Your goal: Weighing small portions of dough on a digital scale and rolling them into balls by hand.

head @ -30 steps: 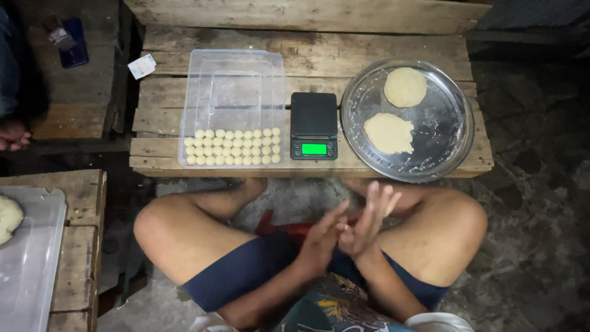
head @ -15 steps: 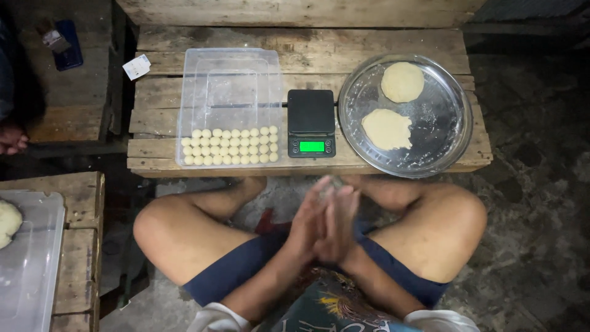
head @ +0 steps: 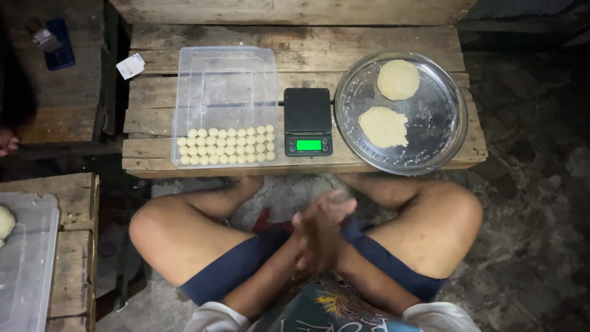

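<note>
A person is sitting cross-legged on the floor in front of a low wooden pallet table (head: pixel 295 37), and the small black digital scale (head: pixel 308 121) at the middle of its near edge is serving here as the landmark. Below the scale, over the lap, the left hand (head: pixel 310 243) and the right hand (head: pixel 329 215) are pressing flat against each other, palm to palm, fingers extended rather than curled; whether a piece of dough is lying between them cannot be told, since the palms are hiding whatever is there. Just left of the scale a clear plastic tray (head: pixel 226 80) is sitting, and three neat rows of small dough balls (head: pixel 226 146) are filling only its near strip, the larger far part lying bare. Just right of the scale a round metal platter (head: pixel 402 163) is holding two flattened lumps of dough (head: pixel 383 126), one nearer the scale and one farther back. Judging from this, the work seems to be at an early-to-middle point: a batch of balls is already lying shaped and lined up, while both lumps on the platter and most of the tray's room are waiting. Far left of the scale another clear container (head: pixel 27 270) is resting on a separate wooden stand.
</note>
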